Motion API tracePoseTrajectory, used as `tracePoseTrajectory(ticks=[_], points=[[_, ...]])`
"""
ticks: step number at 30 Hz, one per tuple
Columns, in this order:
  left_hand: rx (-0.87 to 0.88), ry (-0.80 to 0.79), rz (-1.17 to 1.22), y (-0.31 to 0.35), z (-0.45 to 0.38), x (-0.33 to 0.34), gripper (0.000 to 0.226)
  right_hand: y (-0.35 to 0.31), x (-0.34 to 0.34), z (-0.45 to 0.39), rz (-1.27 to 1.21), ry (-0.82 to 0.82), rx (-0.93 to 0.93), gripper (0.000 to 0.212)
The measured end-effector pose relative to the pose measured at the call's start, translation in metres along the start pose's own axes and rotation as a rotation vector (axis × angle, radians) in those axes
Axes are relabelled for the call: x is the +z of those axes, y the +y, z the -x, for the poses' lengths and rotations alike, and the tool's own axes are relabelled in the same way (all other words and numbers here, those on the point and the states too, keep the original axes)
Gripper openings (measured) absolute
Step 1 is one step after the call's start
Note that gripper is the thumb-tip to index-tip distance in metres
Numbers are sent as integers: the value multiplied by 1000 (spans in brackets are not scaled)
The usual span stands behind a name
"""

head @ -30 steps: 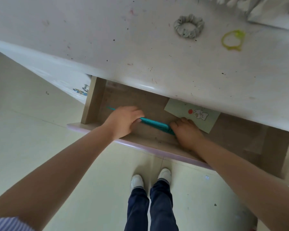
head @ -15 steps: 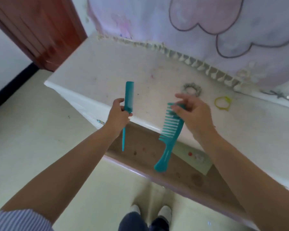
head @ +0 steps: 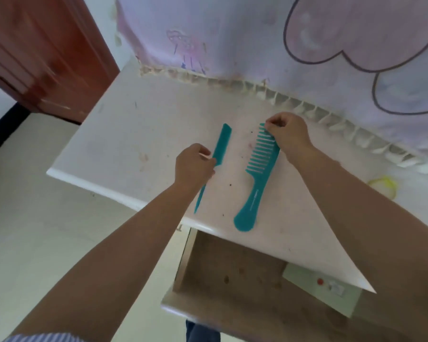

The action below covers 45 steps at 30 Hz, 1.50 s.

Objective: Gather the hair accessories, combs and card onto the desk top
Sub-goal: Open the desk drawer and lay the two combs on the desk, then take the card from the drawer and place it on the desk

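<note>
Two teal combs lie on the white desk top point(head: 139, 134). The thin tail comb point(head: 221, 146) rests left of centre, and my left hand point(head: 194, 164) pinches it near the middle. The wide-tooth comb point(head: 260, 169) lies beside it on the right, its handle reaching the desk's front edge; my right hand point(head: 288, 134) grips its toothed end. A pale green card point(head: 324, 290) with a small picture sits in the open wooden drawer point(head: 232, 272) below. A yellow hair tie point(head: 383, 185) lies on the desk at the right, partly hidden by my right arm.
A pink-and-white cartoon cloth point(head: 307, 45) hangs behind the desk, with a torn scalloped trim along the back edge. A red-brown door point(head: 42, 53) stands at the upper left. Pale floor lies left of the desk, and the drawer sticks out toward me.
Both hands took the combs out of the drawer, lifted them and set them down flat on the desk top. The view tilted up from the drawer to the desk.
</note>
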<state>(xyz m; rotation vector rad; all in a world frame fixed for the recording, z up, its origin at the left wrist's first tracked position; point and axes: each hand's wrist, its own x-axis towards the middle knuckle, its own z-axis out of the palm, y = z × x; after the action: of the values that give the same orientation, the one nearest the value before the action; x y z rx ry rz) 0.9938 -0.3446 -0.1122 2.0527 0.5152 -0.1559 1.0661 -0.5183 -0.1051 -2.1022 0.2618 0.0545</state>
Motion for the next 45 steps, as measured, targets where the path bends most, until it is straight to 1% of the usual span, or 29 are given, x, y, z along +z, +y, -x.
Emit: tracePoseTrajectory(ticks=[2,3,6,8,11,14,16,17,19,22,24,26,28,29,30,32,33,34,35,36,39,41,43,44,45], points=[[34,63,-165,-6,-11,3,10,8,8,-15,98,-60,39,15],[62,80,-235,-9,-15,5,10,12,11,-20,172,-59,28,15],[165,94,-333,-17,-22,10,11,22,21,-25,431,27,-73,16],[238,92,-384,-19,-27,10,12,29,28,-19,554,99,-144,18],[326,62,-433,-20,-29,8,15,34,33,-12,574,171,-196,21],[351,35,-435,-19,-29,7,15,31,27,-11,510,139,-206,24],[359,45,-412,-17,-21,6,16,32,18,2,454,136,-234,25],[387,61,-402,-14,-14,5,17,34,12,16,439,150,-275,24],[533,75,-409,-10,8,8,19,40,-1,58,419,160,-379,22],[828,-51,-452,-5,58,30,15,64,-30,139,412,129,-433,33],[930,-180,-447,-7,94,49,16,89,-50,191,419,69,-440,32],[1002,-311,-468,-14,132,72,23,119,-71,235,430,-50,-480,28],[1075,-392,-497,-30,168,97,30,151,-91,265,491,-230,-440,20],[1071,-438,-523,-41,184,109,31,165,-101,273,524,-301,-351,13],[1006,-476,-550,-51,199,121,30,181,-108,276,548,-325,-235,10],[686,-493,-581,-70,218,143,28,211,-117,272,595,-292,99,24],[468,-507,-592,-78,222,154,35,223,-118,268,602,-273,279,33],[274,-532,-587,-80,224,163,41,232,-119,264,579,-269,419,40],[140,-537,-551,-81,223,171,43,238,-117,259,514,-255,520,46],[58,-530,-508,-78,220,178,41,241,-113,255,424,-220,594,50],[-35,-500,-461,-74,212,199,33,249,-99,247,195,-12,772,51],[-57,-458,-482,-79,208,207,30,256,-94,245,138,106,848,49],[-105,-436,-519,-85,204,208,28,259,-96,242,110,136,881,42],[-124,-437,-544,-89,203,206,27,260,-99,239,83,123,890,36],[-134,-446,-576,-90,202,202,27,259,-102,237,67,78,895,31]])
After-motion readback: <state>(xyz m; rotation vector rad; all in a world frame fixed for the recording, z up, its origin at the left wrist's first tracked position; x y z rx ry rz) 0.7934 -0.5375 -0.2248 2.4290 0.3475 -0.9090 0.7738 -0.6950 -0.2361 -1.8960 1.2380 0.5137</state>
